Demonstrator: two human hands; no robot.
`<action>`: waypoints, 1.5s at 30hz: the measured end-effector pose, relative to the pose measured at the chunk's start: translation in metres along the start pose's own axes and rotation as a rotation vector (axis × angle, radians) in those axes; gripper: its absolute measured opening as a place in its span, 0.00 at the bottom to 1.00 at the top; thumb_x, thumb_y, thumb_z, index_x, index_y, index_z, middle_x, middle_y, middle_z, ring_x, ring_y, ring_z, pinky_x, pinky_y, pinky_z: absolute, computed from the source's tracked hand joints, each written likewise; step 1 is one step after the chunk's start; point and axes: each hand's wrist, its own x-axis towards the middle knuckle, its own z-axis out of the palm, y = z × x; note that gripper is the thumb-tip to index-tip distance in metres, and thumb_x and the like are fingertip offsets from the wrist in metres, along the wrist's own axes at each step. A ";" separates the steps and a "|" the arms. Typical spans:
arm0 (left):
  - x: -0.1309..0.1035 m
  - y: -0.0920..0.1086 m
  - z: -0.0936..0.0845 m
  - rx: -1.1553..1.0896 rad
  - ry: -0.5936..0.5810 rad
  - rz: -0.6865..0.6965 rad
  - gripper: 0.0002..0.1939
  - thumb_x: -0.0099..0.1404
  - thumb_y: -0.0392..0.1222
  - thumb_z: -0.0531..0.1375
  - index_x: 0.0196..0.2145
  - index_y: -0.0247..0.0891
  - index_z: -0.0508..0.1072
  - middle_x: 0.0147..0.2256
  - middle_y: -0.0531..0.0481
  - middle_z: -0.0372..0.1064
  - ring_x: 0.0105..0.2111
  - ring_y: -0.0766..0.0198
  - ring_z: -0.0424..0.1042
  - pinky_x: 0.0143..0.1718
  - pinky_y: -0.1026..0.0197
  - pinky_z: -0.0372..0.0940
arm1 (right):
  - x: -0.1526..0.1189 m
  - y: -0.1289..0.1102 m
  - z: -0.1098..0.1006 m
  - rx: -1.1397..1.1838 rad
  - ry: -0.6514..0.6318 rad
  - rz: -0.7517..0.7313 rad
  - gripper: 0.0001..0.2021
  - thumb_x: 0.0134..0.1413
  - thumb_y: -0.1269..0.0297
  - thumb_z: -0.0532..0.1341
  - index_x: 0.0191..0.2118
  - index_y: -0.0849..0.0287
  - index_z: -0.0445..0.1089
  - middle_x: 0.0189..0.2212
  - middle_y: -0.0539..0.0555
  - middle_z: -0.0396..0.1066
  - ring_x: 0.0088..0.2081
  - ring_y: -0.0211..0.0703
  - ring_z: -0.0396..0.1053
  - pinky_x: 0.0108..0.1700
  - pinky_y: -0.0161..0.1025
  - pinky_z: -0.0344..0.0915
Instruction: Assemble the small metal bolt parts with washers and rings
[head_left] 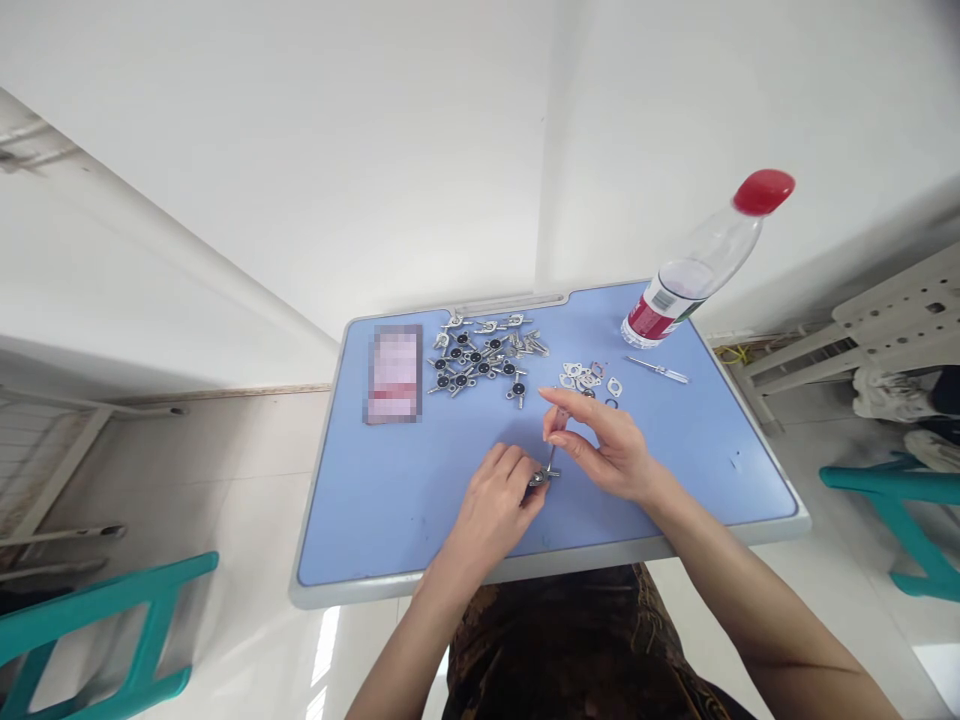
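Observation:
My left hand (499,505) is closed on a small metal fitting (539,479) close to the front of the blue table. My right hand (604,440) pinches the handle of a screwdriver (553,456), its shaft pointing down so the tip meets the fitting. Beyond my hands lies a group of metal fittings with black round caps (475,357). Flat gasket plates (581,375) are scattered just past my right hand, which partly hides them. To their right rests a second screwdriver (657,370) with a clear handle.
A plastic bottle with a red cap (694,270) stands at the table's back right. At the left lies a blurred pinkish rectangular item (394,374). The blue table (360,520) backs onto a white wall. Teal stools (142,640) are on the floor either side.

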 end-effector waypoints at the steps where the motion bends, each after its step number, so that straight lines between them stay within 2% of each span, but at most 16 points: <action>1: 0.000 0.000 0.000 0.000 -0.001 0.000 0.04 0.65 0.32 0.58 0.33 0.39 0.66 0.32 0.50 0.67 0.34 0.58 0.66 0.37 0.55 0.66 | 0.000 0.000 0.000 -0.003 0.000 0.005 0.26 0.63 0.74 0.55 0.64 0.48 0.55 0.33 0.50 0.69 0.34 0.38 0.68 0.39 0.39 0.68; 6: 0.000 0.000 0.000 -0.011 0.004 0.004 0.04 0.65 0.32 0.58 0.34 0.39 0.66 0.32 0.49 0.67 0.34 0.58 0.66 0.37 0.55 0.66 | 0.001 0.002 0.002 -0.017 0.027 0.070 0.24 0.63 0.69 0.56 0.63 0.49 0.57 0.32 0.50 0.69 0.34 0.40 0.69 0.41 0.41 0.69; 14: 0.000 -0.002 0.000 -0.055 -0.007 -0.014 0.05 0.65 0.32 0.58 0.34 0.40 0.66 0.33 0.50 0.67 0.34 0.60 0.66 0.38 0.56 0.64 | 0.008 0.014 0.002 0.171 0.317 0.431 0.22 0.59 0.63 0.61 0.58 0.50 0.62 0.24 0.45 0.64 0.26 0.36 0.66 0.32 0.38 0.70; 18: 0.000 -0.002 0.000 -0.074 -0.008 -0.028 0.04 0.65 0.32 0.58 0.34 0.40 0.67 0.33 0.50 0.68 0.34 0.60 0.66 0.39 0.56 0.64 | 0.009 0.021 0.002 0.267 0.362 0.538 0.22 0.56 0.59 0.63 0.56 0.53 0.63 0.23 0.44 0.66 0.24 0.36 0.68 0.31 0.37 0.70; 25: 0.000 0.001 -0.003 -0.009 -0.020 -0.087 0.05 0.63 0.34 0.60 0.35 0.40 0.67 0.35 0.51 0.69 0.36 0.58 0.67 0.39 0.55 0.63 | 0.008 0.029 0.004 0.391 0.409 0.598 0.22 0.54 0.56 0.64 0.53 0.56 0.63 0.23 0.43 0.68 0.22 0.35 0.68 0.29 0.36 0.70; 32: -0.001 0.001 -0.004 0.040 0.002 -0.044 0.10 0.60 0.42 0.64 0.39 0.41 0.69 0.37 0.49 0.69 0.37 0.56 0.68 0.39 0.53 0.63 | 0.008 0.029 0.008 0.426 0.419 0.617 0.24 0.52 0.53 0.65 0.52 0.56 0.63 0.23 0.44 0.69 0.22 0.35 0.69 0.29 0.37 0.71; 39: -0.002 -0.001 -0.002 0.020 -0.010 -0.049 0.08 0.64 0.41 0.63 0.40 0.41 0.69 0.39 0.49 0.70 0.40 0.56 0.68 0.41 0.53 0.63 | 0.008 0.030 0.008 0.463 0.434 0.626 0.26 0.50 0.53 0.66 0.52 0.56 0.63 0.23 0.44 0.69 0.22 0.35 0.69 0.29 0.38 0.73; 43: -0.001 -0.001 -0.005 -0.024 0.019 -0.062 0.16 0.61 0.50 0.65 0.42 0.40 0.70 0.40 0.47 0.70 0.40 0.55 0.69 0.41 0.52 0.63 | 0.008 0.029 0.008 0.494 0.451 0.626 0.26 0.49 0.54 0.67 0.52 0.56 0.63 0.23 0.44 0.68 0.23 0.35 0.68 0.30 0.39 0.74; 45: -0.001 -0.002 -0.007 -0.081 0.058 -0.071 0.17 0.62 0.51 0.64 0.45 0.40 0.70 0.42 0.46 0.70 0.42 0.55 0.69 0.43 0.52 0.63 | 0.008 0.028 0.009 0.506 0.463 0.623 0.25 0.49 0.55 0.67 0.52 0.57 0.64 0.23 0.43 0.68 0.23 0.35 0.67 0.30 0.39 0.74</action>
